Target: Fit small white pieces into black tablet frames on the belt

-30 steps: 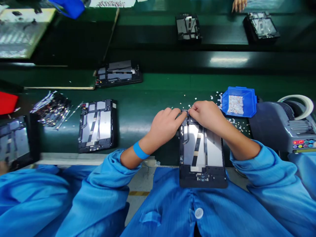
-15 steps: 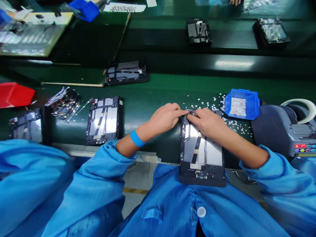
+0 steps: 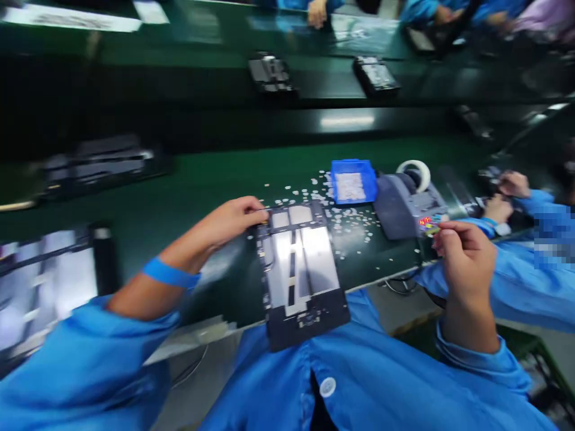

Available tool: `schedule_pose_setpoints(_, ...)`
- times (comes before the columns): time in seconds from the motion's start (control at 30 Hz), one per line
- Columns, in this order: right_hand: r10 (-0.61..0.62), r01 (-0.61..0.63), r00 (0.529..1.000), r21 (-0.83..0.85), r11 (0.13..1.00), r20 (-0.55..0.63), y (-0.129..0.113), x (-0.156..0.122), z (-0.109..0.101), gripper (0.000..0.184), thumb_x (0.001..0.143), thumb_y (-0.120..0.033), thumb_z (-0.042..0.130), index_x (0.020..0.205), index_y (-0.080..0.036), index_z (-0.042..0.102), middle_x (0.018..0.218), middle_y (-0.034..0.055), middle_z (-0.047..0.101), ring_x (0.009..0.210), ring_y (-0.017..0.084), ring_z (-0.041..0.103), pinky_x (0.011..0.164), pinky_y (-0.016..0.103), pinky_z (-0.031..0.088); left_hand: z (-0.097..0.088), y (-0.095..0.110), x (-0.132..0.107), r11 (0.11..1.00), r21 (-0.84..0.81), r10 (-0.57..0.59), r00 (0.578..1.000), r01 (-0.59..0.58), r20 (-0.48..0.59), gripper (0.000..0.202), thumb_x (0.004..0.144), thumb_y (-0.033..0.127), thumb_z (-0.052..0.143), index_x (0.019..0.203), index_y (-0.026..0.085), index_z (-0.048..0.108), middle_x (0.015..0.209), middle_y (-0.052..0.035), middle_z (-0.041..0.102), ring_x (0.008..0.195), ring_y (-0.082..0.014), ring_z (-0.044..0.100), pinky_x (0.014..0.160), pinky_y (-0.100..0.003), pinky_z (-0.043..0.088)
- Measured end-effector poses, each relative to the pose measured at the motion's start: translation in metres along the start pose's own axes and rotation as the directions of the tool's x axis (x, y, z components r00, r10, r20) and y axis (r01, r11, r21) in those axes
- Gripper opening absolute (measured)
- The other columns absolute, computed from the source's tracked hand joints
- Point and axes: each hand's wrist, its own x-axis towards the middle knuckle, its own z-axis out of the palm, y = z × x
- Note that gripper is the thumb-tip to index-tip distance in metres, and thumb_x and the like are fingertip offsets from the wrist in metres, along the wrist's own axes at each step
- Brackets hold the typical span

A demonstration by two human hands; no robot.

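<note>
The green tabletop (image 3: pixel 215 179) runs across the view. At its near edge, the opened tablet (image 3: pixel 296 257) lies face-up and slightly turned, its lower end reaching past the edge. A grey tape machine (image 3: pixel 395 209) stands to the right, a roll of tape (image 3: pixel 426 175) at its top. The left hand (image 3: pixel 231 221) touches the tablet's upper-left corner, fingers bent; I can't tell if it grips. The right hand (image 3: pixel 469 257) is raised near the machine's front, thumb and forefinger narrowed together; anything between them can't be made out. Beside the machine sits a blue bin (image 3: pixel 371 179). Small white scraps (image 3: pixel 350 219) lie scattered around it.
</note>
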Motion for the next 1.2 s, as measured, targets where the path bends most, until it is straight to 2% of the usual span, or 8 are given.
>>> schedule_pose_setpoints(0.07, 0.270, -0.262, 0.962, 0.145, 0.954, -0.042, 0.032, 0.006, -0.019, 0.026, 0.079, -0.045, 0.075, 0.089, -0.022, 0.069, 0.069, -0.0029, 0.062, 0.051, 0.012, 0.053, 0.045, 0.024, 0.039, -0.003, -0.004, 0.009, 0.986, -0.117, -0.117, 0.992, 0.122, 0.050, 0.030, 0.078, 0.047, 0.080, 0.075, 0.020, 0.068, 0.067, 0.0008, 0.066, 0.063, -0.0138, 0.056, 0.058, -0.023, 0.041)
schedule_pose_setpoints(0.17, 0.516, -0.519, 0.852, 0.284, 0.807, 0.091, 0.067, 0.014, -0.021, 0.041, 0.068, -0.051, 0.082, 0.090, -0.020, 0.066, 0.072, -0.0034, 0.063, 0.049, 0.008, 0.051, 0.040, 0.019, 0.033, -0.007, -0.005, 0.014, 0.970, -0.141, -0.187, 0.978, 0.199, 0.091, 0.033, 0.076, 0.049, 0.083, 0.076, 0.020, 0.066, 0.065, 0.0043, 0.067, 0.062, -0.0114, 0.056, 0.058, -0.020, 0.042)
schedule_pose_setpoints(0.43, 0.567, -0.612, 0.787, 0.411, 0.675, 0.243, 0.086, 0.021, 0.003, 0.041, 0.060, -0.046, 0.086, 0.075, -0.020, 0.057, 0.061, -0.0054, 0.055, 0.046, 0.005, 0.045, 0.038, 0.016, 0.030, -0.013, -0.001, 0.004, 0.986, -0.041, -0.156, 0.985, 0.159, 0.070, 0.037, 0.083, 0.058, 0.078, 0.085, 0.022, 0.071, 0.071, 0.0045, 0.072, 0.062, -0.0107, 0.059, 0.057, -0.019, 0.045)
schedule_pose_setpoints(0.57, 0.563, -0.587, 0.802, 0.436, 0.682, 0.200, 0.068, -0.006, -0.001, 0.036, 0.065, -0.043, 0.085, 0.073, -0.020, 0.059, 0.060, -0.0052, 0.056, 0.046, 0.005, 0.046, 0.038, 0.015, 0.031, -0.015, 0.007, -0.015, 0.988, 0.068, -0.125, 0.976, 0.139, -0.176, 0.039, 0.077, 0.064, 0.079, 0.097, 0.031, 0.075, 0.088, -0.0013, 0.076, 0.076, -0.0226, 0.066, 0.060, -0.033, 0.050)
schedule_pose_setpoints(0.7, 0.409, -0.504, 0.862, 0.439, 0.743, 0.298, 0.016, -0.039, 0.022, 0.026, 0.080, -0.043, 0.080, 0.082, -0.020, 0.068, 0.069, -0.0006, 0.068, 0.051, 0.008, 0.055, 0.044, 0.019, 0.041, 0.005, 0.042, -0.047, 0.987, 0.161, 0.080, 0.900, -0.011, -0.429, 0.021, 0.084, 0.050, 0.075, 0.097, 0.033, 0.072, 0.084, -0.0002, 0.071, 0.078, -0.0240, 0.064, 0.066, -0.039, 0.050)
schedule_pose_setpoints(0.87, 0.087, -0.342, 0.844, 0.406, 0.848, 0.529, -0.060, -0.049, 0.097, 0.020, 0.090, -0.040, 0.074, 0.087, -0.020, 0.072, 0.077, 0.0020, 0.074, 0.059, 0.012, 0.063, 0.051, 0.023, 0.046, 0.059, 0.083, -0.069, 0.960, -0.262, 0.076, 0.993, -0.098, -0.092, 0.023, 0.083, 0.034, 0.075, 0.101, 0.021, 0.069, 0.085, -0.0021, 0.070, 0.076, -0.0167, 0.064, 0.070, -0.031, 0.052)
schedule_pose_setpoints(1.03, -0.126, -0.200, 0.752, 0.406, 0.892, 0.647, -0.103, -0.056, 0.158, 0.019, 0.095, -0.037, 0.069, 0.089, -0.020, 0.075, 0.075, 0.0012, 0.074, 0.065, 0.014, 0.067, 0.059, 0.025, 0.050, 0.077, 0.074, -0.066, 0.797, -0.600, 0.032, 0.997, -0.068, -0.069, 0.020, 0.083, 0.033, 0.074, 0.094, 0.018, 0.065, 0.078, -0.0001, 0.064, 0.066, -0.0113, 0.055, 0.062, -0.025, 0.043)
schedule_pose_setpoints(1.2, -0.230, -0.014, 0.654, 0.315, 0.949, 0.721, -0.106, -0.051, 0.181, 0.021, 0.097, -0.035, 0.064, 0.100, -0.020, 0.078, 0.087, 0.0039, 0.080, 0.069, 0.017, 0.070, 0.063, 0.030, 0.053, 0.047, 0.045, -0.072, 0.843, -0.530, -0.032, 0.976, -0.089, -0.216, 0.015, 0.087, 0.032, 0.068, 0.083, 0.020, 0.061, 0.068, 0.0032, 0.056, 0.061, -0.0109, 0.047, 0.058, -0.025, 0.036)
